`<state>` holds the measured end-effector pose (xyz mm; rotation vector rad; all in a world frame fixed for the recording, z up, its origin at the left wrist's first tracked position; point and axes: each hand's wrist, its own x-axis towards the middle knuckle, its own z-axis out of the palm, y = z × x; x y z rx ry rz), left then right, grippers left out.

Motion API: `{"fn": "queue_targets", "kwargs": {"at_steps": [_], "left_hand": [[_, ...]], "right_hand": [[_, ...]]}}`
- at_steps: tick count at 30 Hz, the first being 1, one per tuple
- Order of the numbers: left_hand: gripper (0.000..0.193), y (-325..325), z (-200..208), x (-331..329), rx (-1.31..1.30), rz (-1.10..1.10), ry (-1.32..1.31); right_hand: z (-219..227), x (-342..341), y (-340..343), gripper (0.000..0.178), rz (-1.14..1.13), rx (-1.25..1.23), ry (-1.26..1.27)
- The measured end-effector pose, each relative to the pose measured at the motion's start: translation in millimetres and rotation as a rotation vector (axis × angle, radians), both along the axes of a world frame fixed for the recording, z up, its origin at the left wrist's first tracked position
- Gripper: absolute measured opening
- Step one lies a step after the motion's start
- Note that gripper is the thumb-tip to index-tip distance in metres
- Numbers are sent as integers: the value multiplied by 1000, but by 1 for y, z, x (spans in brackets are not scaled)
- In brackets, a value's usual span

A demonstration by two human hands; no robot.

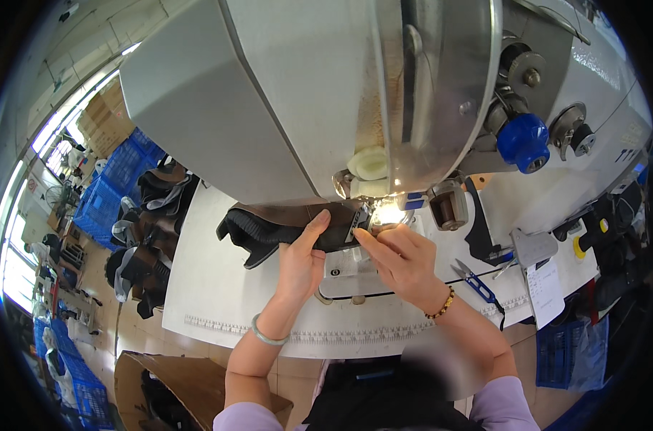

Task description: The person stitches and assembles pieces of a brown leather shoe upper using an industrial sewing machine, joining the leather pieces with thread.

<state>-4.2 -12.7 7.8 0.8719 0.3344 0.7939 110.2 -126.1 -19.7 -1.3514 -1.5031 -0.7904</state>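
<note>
A black and brown shoe upper [269, 233] lies on the white bed of a sewing machine [297, 93], its right end under the lit needle area. My left hand [302, 262] is closed on the upper's near edge, thumb on top and fingers beneath. At the upper's right end, by a small dark patch with light marks [356, 221], my right hand [404, 264] is closed in a pinch, its index fingertip touching the edge. The fingers curl over whatever lies between them. The needle itself is lost in the lamp glare.
Blue-handled thread snips [477, 285] lie on the table right of my right hand. A paper card [544, 291] hangs near the right edge. More shoe uppers [143, 251] are heaped at the left, by blue crates [111, 190]. A cardboard box [190, 381] stands below the table.
</note>
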Motion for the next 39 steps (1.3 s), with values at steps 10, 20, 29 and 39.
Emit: {"fn": "queue_targets", "kwargs": {"at_steps": [10, 20, 29, 39], "left_hand": [[32, -50, -30, -2, 5, 243, -30], [51, -48, -32, 1, -107, 345, 108], [60, -39, -51, -4, 996, 540, 367], [59, -35, -42, 3, 1103, 623, 459]], "right_hand": [[-1, 2, -15, 40, 38, -15, 35], [-5, 6, -19, 41, 17, -14, -18], [-6, 6, -20, 48, 8, -58, 28], [-3, 2, -12, 40, -38, 34, 77]]}}
